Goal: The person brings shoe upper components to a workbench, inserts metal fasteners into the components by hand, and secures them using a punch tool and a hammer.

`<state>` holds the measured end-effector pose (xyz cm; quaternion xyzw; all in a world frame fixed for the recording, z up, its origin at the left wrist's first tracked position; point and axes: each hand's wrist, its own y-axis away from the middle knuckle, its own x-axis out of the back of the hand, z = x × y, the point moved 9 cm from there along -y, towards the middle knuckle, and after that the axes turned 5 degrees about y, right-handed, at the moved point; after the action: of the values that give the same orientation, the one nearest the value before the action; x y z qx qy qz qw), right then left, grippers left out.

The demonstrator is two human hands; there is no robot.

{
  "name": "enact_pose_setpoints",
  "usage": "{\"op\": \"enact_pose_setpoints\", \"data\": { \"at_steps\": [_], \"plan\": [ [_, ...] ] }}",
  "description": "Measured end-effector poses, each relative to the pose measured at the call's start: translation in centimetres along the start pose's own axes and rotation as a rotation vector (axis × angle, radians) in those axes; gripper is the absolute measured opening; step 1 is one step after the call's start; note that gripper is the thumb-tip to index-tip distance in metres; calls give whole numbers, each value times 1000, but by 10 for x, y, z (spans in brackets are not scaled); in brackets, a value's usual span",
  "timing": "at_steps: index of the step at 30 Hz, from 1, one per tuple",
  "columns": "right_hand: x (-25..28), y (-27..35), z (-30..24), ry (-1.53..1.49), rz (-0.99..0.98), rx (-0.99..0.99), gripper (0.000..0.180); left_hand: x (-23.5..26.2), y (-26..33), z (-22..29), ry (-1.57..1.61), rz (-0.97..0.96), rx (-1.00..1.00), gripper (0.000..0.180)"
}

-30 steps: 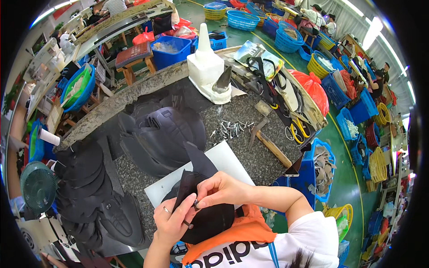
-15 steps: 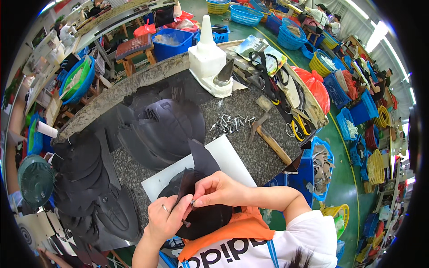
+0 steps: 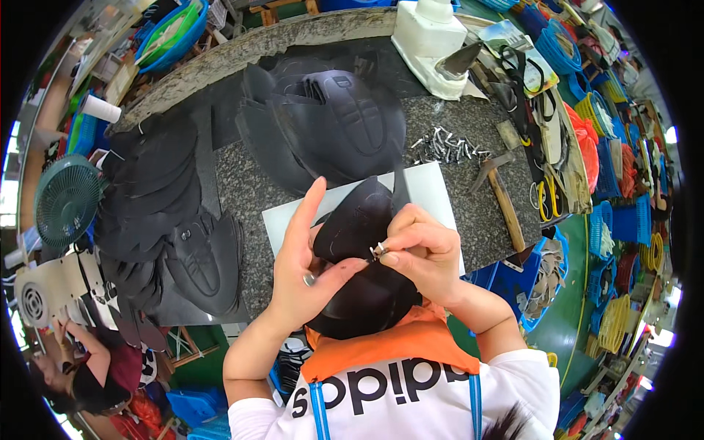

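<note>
Close in front of my body, a black leather-like shoe upper piece (image 3: pixel 357 213) is held up at a tilt. My left hand (image 3: pixel 301 257) grips its near left side, thumb at the lower edge and index finger stretched out away from the others. A small shiny metal fastener (image 3: pixel 378 251) sits at that edge, pinched by my right hand (image 3: pixel 425 246); its exact shape is too small to tell. Beneath them a white board (image 3: pixel 433 192) lies on the speckled stone tabletop (image 3: pixel 249 213). More black material rests below the hands, near the orange apron (image 3: pixel 389 353).
Loose metal fasteners (image 3: pixel 447 147) lie beyond the board, with a wooden-handled hammer (image 3: pixel 506 209) and yellow-handled scissors (image 3: pixel 548 198) to the right. Black uppers are stacked at the far middle (image 3: pixel 330 125) and left (image 3: pixel 154 198). A white glue pot (image 3: pixel 433 44) stands at the back.
The view has shifted, and the black piece now lies flatter, its broad face showing. My left index finger has stretched outward; the metal fastener shows more clearly between my hands.
</note>
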<state>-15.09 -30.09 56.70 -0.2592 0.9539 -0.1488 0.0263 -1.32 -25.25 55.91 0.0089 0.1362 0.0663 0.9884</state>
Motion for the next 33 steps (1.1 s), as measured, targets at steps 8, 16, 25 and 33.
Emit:
{"op": "enact_pose_setpoints", "data": {
  "at_steps": [8, 16, 25, 33],
  "plan": [
    [1, 6, 11, -100, 70, -66, 15, -6, 4, -15, 144, -155, 168, 33],
    [0, 17, 14, -263, 220, -85, 10, -12, 2, -8, 129, -206, 46, 26],
    [-10, 22, 1, 81, 204, 105, 23, -13, 4, 9, -36, -99, -140, 26],
    [104, -31, 30, 813, 373, -111, 29, 14, -11, -33, 306, 52, 285, 20]
  ]
}}
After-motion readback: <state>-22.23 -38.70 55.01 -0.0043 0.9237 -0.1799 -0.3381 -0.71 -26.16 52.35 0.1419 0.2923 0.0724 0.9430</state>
